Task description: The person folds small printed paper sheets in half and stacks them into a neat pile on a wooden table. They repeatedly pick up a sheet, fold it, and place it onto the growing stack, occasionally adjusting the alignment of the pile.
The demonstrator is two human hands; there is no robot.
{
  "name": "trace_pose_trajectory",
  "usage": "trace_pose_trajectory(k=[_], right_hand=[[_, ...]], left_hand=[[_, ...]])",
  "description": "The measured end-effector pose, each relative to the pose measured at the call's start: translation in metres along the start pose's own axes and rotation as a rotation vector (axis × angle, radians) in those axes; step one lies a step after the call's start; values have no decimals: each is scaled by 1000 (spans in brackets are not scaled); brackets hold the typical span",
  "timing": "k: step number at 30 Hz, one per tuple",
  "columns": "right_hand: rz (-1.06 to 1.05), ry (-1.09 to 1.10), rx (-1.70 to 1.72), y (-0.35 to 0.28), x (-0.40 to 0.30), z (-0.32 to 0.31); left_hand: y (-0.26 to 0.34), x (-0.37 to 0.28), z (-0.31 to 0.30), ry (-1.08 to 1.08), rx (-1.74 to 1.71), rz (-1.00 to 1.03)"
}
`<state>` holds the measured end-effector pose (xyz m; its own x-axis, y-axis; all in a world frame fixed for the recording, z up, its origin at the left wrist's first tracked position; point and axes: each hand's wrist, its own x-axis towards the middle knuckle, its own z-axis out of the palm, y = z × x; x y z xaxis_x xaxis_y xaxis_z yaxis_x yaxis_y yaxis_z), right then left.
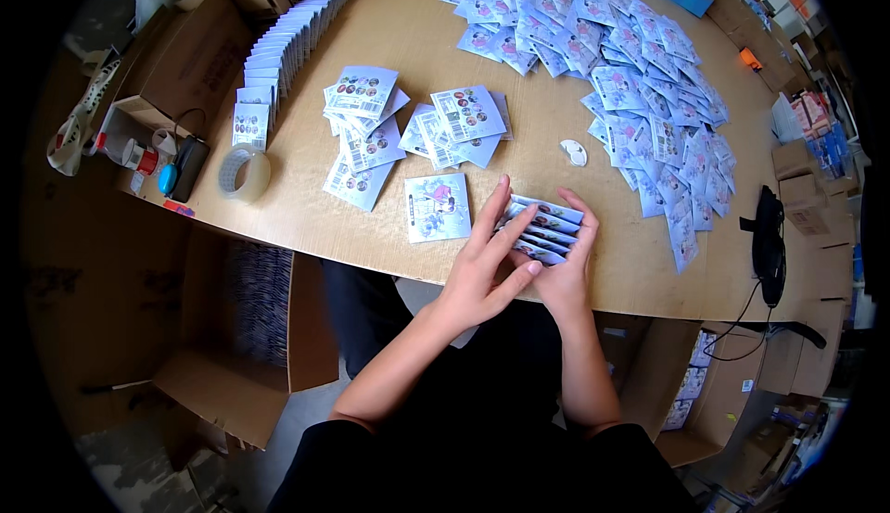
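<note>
A small bundle of flat printed packets [549, 229] stands on edge between my hands, close to the table's front edge. My right hand [567, 273] cups the bundle from the right and below, its fingers along the right side. On the other side, my left hand [480, 259] presses against the packets, one finger lying across their upper edges and the thumb by the nearest one. Just left of my left hand a single square packet [438, 207] lies picture side up. Beyond it are two loose stacks, a left stack [361, 92] and a right stack [469, 113].
A spread-out heap of packets [619, 89] covers the table's far right. Left are a long row of packets [261, 82], a tape roll [243, 174] and a cardboard box [195, 54]. A silvery-white round object [573, 152] lies right of centre. Open cartons [313, 332] flank my legs.
</note>
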<state>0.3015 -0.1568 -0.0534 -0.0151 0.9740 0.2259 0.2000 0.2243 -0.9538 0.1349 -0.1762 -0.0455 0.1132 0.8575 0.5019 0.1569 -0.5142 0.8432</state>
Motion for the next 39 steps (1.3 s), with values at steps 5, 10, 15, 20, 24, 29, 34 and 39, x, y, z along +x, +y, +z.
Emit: trace_pose_trajectory(k=[5,10,15,20,24,29,34,39], right_hand=[[-66,49,7,11,-10,4],[174,-32,115,7,-12,-5],[106,-67,129,-4,-14,-9],[113,-230,203,-3,-14,-14],[31,-380,117,-13,-11,-18],[-148,-410,-47,-11,1,-7],[-10,-303,141,-10,-1,26],[12,-318,112,-19,8,27]], left_hand=[[10,4,4,-33,2,-75],[9,7,-2,-59,81,-69],[15,4,-73,-271,800,14],[-3,1,-104,-351,1021,92],[-1,11,-110,-249,1031,269],[7,33,-104,-143,387,-141],[-7,38,-76,-95,-30,-283],[-12,51,-72,48,-141,-286]])
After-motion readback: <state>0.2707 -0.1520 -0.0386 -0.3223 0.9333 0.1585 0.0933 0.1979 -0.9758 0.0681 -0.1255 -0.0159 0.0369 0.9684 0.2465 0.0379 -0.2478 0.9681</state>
